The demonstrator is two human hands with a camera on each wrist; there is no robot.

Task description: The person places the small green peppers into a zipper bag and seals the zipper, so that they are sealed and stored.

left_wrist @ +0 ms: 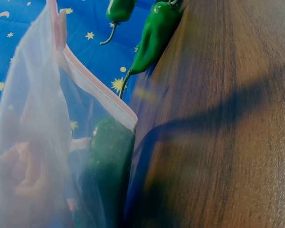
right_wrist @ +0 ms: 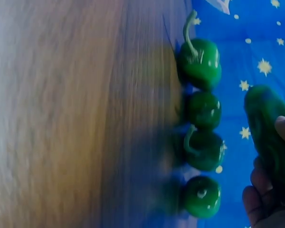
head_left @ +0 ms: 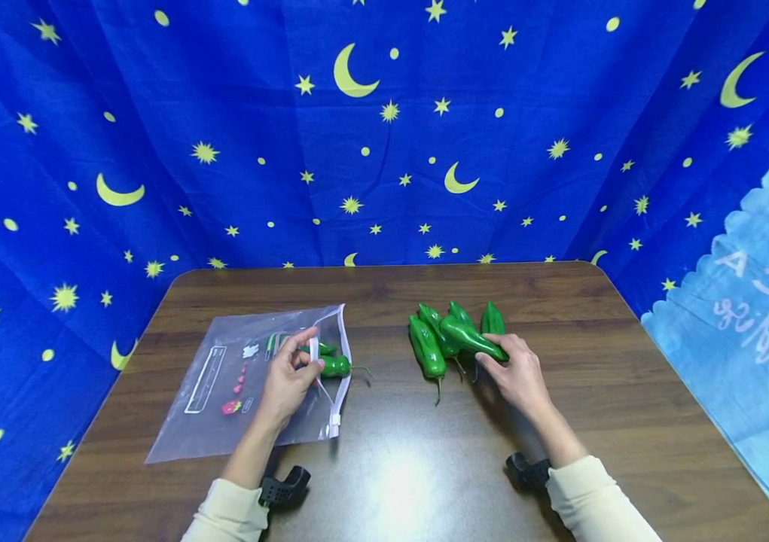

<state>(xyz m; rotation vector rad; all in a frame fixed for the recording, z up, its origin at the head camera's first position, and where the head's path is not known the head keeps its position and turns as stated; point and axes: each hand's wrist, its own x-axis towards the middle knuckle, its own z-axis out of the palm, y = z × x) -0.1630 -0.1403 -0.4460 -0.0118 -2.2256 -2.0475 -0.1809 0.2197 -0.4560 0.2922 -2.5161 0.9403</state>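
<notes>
Right hand: thumb and fingers closed round the narrow end of one green pepper, lifted clear of the counter, fat end pointing toward my left. Its skin is glossy and I have only the taper, so I judge it could swivel or slip out if I carry it fast. Four loose peppers lie close together beneath and around it; a low sweep would likely knock one and set it rolling. Left hand: fingers bent, thumb against them, pinching the lip of the clear zip bag, which lies on the counter at left. At least two peppers are inside, the nearer bagged pepper right at the mouth, its stem poking out past the zip edge. Main worry: the film is limp; should my pinch slacken, the mouth may sag and the next pepper butt against the edge. That stem could snag too, or jam the slider later unless pushed deeper.
</notes>
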